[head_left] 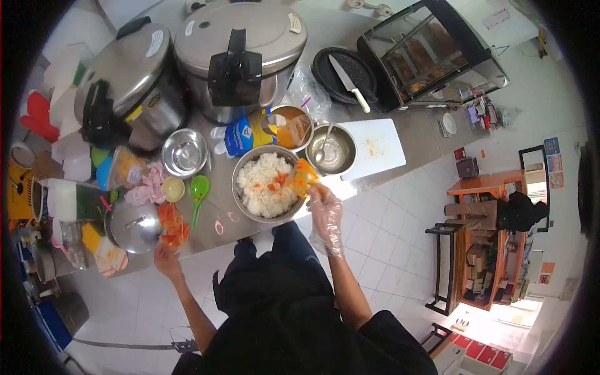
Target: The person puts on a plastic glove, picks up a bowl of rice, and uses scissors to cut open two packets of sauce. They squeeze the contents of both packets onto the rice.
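Right hand point(325, 212), in clear plastic glove, closed on orange pouch point(302, 177), tilted over rim of rice bowl point(240, 187), orange bits on the rice. Left hand point(167, 257) bare, pinching red bag point(172, 226) at counter point(206, 232) edge, just beside pot lid point(133, 226). Green spoon point(199, 190) between bag and bowl.

Dark clothing all over: the person wore a black top with sleeves ending short of the forearms, and dark trousers showed below at the table edge. The right hand point(326, 215) was covered by a loose, clear plastic glove, crinkled and reaching past the wrist; the left hand point(167, 259) was bare
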Available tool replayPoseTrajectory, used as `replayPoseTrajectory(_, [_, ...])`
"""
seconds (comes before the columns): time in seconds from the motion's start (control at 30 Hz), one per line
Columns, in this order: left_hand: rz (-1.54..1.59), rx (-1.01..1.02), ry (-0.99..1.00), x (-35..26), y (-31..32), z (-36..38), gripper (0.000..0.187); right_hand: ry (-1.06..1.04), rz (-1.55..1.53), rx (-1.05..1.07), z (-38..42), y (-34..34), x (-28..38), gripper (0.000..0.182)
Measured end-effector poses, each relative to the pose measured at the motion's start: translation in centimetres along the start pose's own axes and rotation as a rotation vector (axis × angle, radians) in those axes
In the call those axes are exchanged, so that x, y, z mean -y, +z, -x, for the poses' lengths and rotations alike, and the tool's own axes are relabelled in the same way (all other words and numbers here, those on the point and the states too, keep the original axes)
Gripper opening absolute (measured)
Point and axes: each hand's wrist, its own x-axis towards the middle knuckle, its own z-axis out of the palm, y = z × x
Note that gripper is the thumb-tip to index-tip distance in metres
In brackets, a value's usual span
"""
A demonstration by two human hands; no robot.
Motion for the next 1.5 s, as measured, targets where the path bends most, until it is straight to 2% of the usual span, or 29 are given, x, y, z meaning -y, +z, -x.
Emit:
replayPoseTrajectory(0.07, [-0.237, -0.003, 0.208, -2.5, -0.7, 1.2, 0.024, -0.046, 0.051, -0.078, -2.7, -0.7, 2.6, 0.032])
replayPoseTrajectory(0.13, [-0.314, -0.008, 0.138, -5.0, -1.0, 2.2, 0.026, -0.228, 0.363, -0.161, -7.6, -1.7, 4.6, 0.032])
replayPoseTrajectory(0.2, [-0.222, 0.039, 0.110, -6.6, -0.9, 3.5, 0.027, -0.354, 0.463, -0.231, -13.6, -1.8, 6.1, 0.032])
replayPoseTrajectory(0.33, [-0.189, 0.055, 0.194, -8.7, 0.3, 6.7, 0.028, -0.601, 0.458, -0.279, -27.4, -0.2, 5.4, 0.032])
replayPoseTrajectory(0.37, [-0.235, 0.016, 0.133, -9.4, 1.1, 7.5, 0.028, -0.695, 0.471, -0.317, -31.2, 0.7, 4.5, 0.032])
replayPoseTrajectory(0.4, [-0.285, -0.024, 0.067, -10.0, 1.7, 8.1, 0.028, -0.693, 0.458, -0.306, -35.0, 2.0, 3.0, 0.032])
replayPoseTrajectory(0.47, [-0.246, -0.064, 0.040, -10.6, 3.2, 8.9, 0.027, -0.382, 0.314, -0.080, -41.5, 4.6, 0.4, 0.035])
replayPoseTrajectory(0.5, [-0.220, -0.096, -0.004, -10.5, 4.6, 9.8, 0.026, -0.362, 0.313, -0.059, -42.9, 5.0, -0.2, 0.035])
replayPoseTrajectory(0.53, [-0.239, -0.102, -0.010, -9.8, 5.1, 9.8, 0.026, -0.198, 0.305, 0.060, -43.0, 5.5, -0.1, 0.037])
replayPoseTrajectory(0.57, [-0.224, -0.144, 0.015, -8.7, 5.2, 9.6, 0.026, -0.026, 0.294, 0.180, -42.2, 5.7, -0.1, 0.039])
replayPoseTrajectory(0.67, [-0.368, -0.173, 0.163, -8.8, 6.6, 10.7, 0.023, -0.381, 0.459, -0.071, -35.8, 2.2, -0.5, 0.039])
replayPoseTrajectory(0.7, [-0.530, -0.168, 0.327, -9.8, 8.2, 11.5, 0.022, -0.479, 0.476, -0.119, -31.4, 0.5, 0.5, 0.039])
replayPoseTrajectory(0.73, [-0.698, -0.169, 0.484, -10.7, 9.2, 11.8, 0.022, -0.421, 0.492, -0.075, -26.6, -0.7, 2.9, 0.037])
replayPoseTrajectory(0.77, [-0.743, -0.135, 0.546, -10.5, 9.5, 11.6, 0.019, -0.211, 0.400, 0.009, -22.2, -0.9, 5.0, 0.033])
replayPoseTrajectory(0.8, [-0.788, -0.061, 0.617, -12.4, 10.9, 12.2, 0.017, -0.326, 0.410, 0.067, -18.5, -0.4, 5.4, 0.026])
replayPoseTrajectory(0.87, [-0.872, 0.097, 0.638, -15.6, 13.2, 13.3, 0.015, -0.108, 0.056, 0.458, -11.0, 1.5, 8.7, 0.019])
replayPoseTrajectory(0.9, [-0.851, 0.200, 0.686, -17.0, 14.0, 13.4, 0.014, -0.491, 0.191, 0.593, -8.8, 3.4, 3.9, 0.026])
replayPoseTrajectory(0.93, [-0.861, 0.185, 0.667, -17.4, 13.7, 14.1, 0.014, -0.245, 0.124, 0.840, -5.1, 4.7, 1.9, 0.036])
replayPoseTrajectory(0.97, [-0.783, 0.294, 0.635, -17.8, 14.2, 13.9, 0.014, -0.643, 0.222, 0.961, -4.5, 6.7, 5.8, 0.041])
replayPoseTrajectory(1.0, [-0.698, 0.418, 0.604, -18.0, 14.5, 13.7, 0.015, -0.757, 0.132, 0.974, -2.5, 8.1, 4.8, 0.042])
replayPoseTrajectory(1.03, [-0.677, 0.456, 0.626, -18.2, 14.4, 13.7, 0.017, -0.620, 0.111, 1.079, -1.3, 9.1, 4.7, 0.034])
replayPoseTrajectory(1.07, [-0.659, 0.485, 0.638, -18.3, 14.3, 13.8, 0.017, -0.621, 0.129, 1.048, -1.0, 9.7, 4.7, 0.034])
replayPoseTrajectory(1.13, [-0.584, 0.475, 0.585, -18.6, 13.4, 13.3, 0.014, -0.608, 0.286, 1.338, -0.6, 11.6, 4.3, 0.025])
replayPoseTrajectory(1.27, [-0.674, 0.530, 0.505, -16.5, 8.8, 9.8, 0.011, -0.533, 0.179, 1.124, 2.1, 14.0, 3.6, 0.023])
replayPoseTrajectory(1.3, [-0.675, 0.529, 0.479, -15.8, 7.5, 8.8, 0.010, -0.259, 0.212, 1.156, 3.3, 14.6, 3.6, 0.024])
replayPoseTrajectory(1.33, [-0.682, 0.516, 0.442, -15.6, 5.8, 8.2, 0.010, -0.168, 0.262, 1.122, 4.4, 15.0, 5.8, 0.026])
replayPoseTrajectory(1.37, [-0.676, 0.479, 0.453, -16.0, 5.0, 7.8, 0.011, -0.185, 0.359, 1.041, 5.8, 15.6, 4.7, 0.023])
replayPoseTrajectory(1.4, [-0.664, 0.447, 0.475, -16.2, 4.4, 7.4, 0.011, -0.575, 0.496, 0.884, 7.0, 16.7, 0.9, 0.022])
replayPoseTrajectory(1.5, [-0.598, 0.371, 0.284, -13.7, 2.0, 5.2, 0.011, -0.485, 0.702, 0.889, 8.8, 18.0, -3.8, 0.024])
